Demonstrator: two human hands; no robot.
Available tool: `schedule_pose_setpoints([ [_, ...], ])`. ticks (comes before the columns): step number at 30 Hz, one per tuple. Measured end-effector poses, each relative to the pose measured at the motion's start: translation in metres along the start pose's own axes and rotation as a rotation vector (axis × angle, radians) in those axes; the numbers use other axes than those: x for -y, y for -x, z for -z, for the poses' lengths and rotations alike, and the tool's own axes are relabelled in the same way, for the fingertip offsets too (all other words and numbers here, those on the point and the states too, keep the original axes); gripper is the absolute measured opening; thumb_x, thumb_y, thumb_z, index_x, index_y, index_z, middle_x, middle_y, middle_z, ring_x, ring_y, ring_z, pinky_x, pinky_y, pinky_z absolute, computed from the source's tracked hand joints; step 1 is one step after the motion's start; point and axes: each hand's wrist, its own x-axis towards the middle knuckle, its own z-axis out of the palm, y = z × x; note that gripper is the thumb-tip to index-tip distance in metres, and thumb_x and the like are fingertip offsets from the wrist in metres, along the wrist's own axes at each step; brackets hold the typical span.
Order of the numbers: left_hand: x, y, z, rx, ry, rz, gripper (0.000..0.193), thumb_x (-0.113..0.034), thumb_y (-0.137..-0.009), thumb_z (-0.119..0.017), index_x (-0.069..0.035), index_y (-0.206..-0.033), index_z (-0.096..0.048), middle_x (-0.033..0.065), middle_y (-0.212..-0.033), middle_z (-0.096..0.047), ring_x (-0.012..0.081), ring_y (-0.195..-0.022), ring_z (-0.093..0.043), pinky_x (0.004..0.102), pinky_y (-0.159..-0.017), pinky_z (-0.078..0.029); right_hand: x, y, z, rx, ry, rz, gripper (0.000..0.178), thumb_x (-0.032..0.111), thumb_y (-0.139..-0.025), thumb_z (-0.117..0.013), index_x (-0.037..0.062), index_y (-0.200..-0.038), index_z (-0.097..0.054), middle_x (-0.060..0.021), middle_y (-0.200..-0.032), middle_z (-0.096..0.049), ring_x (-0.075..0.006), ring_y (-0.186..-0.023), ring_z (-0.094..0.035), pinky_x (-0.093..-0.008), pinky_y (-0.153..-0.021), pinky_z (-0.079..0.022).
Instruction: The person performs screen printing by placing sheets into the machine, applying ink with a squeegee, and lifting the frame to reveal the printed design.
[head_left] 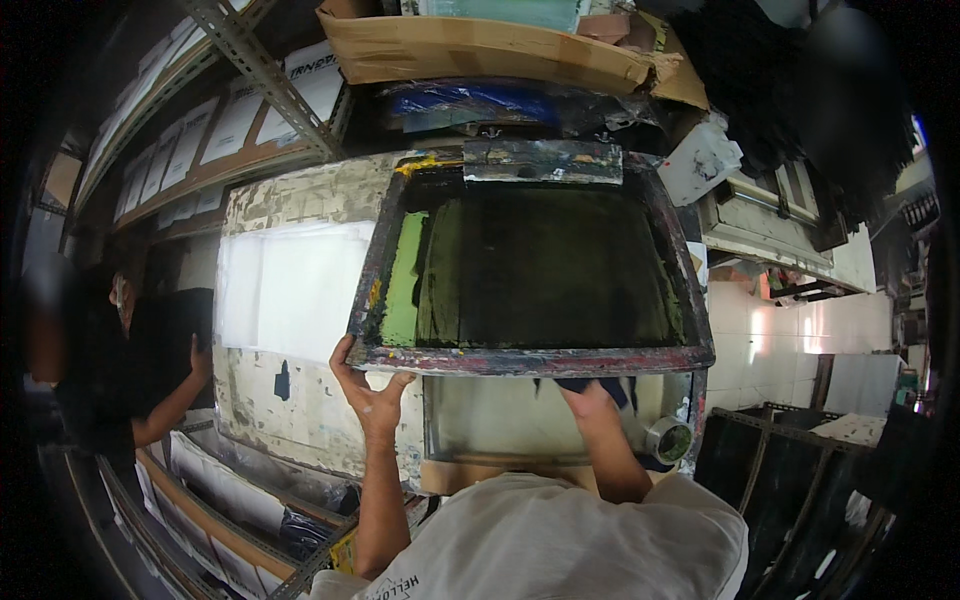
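A screen printing frame [530, 358] with dark, paint-stained wooden sides and a dark mesh is tilted up at its near edge. My left hand [370, 392] grips its near left corner, fingers along the outer side and thumb at the near edge. Under the raised edge, my right hand [592, 402] has a dark cloth [622, 392] bunched about it, and its fingertips are hidden by the frame. Below lies a glassy pale surface [480, 415]. A hinge clamp [543, 160] joins the frame's far side to the table.
A round tin [668, 440] stands at the near right corner. Left of the frame, a white sheet [295, 290] lies on the stained tabletop [300, 410]. Another person's hand [200, 360] touches a black panel [170, 325]. Metal shelving [270, 80] rises at the far left; a cardboard box [490, 50] sits behind.
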Motion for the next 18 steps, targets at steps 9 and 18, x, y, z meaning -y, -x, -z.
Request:
schedule_pose_setpoints([
  [9,-0.007,-0.007,0.000,-0.002,0.009,0.016,0.111,-0.036,-0.057,-0.098,-0.006,-0.143,-0.034,0.0131,-0.134,-0.046,0.0267,-0.125,-0.046,0.0394,-0.111,-0.036,-0.056,-0.040,-0.062,0.048,0.238,0.011,0.039,0.029,-0.099,-0.055,0.0049,-0.129,-0.057,-0.0140,-0.114,-0.068,-0.0284,-0.095,-0.067,-0.0403,-0.084,-0.057],
  [18,0.003,-0.003,0.001,-0.018,0.000,-0.011,0.115,-0.043,-0.056,-0.097,-0.004,-0.143,-0.032,0.0139,-0.135,-0.044,0.0263,-0.125,-0.045,0.0389,-0.110,-0.035,-0.062,-0.045,-0.064,0.047,0.415,0.031,0.037,0.028,-0.099,-0.055,0.0049,-0.128,-0.057,-0.0134,-0.113,-0.068,-0.0276,-0.093,-0.068,-0.0392,-0.082,-0.057],
])
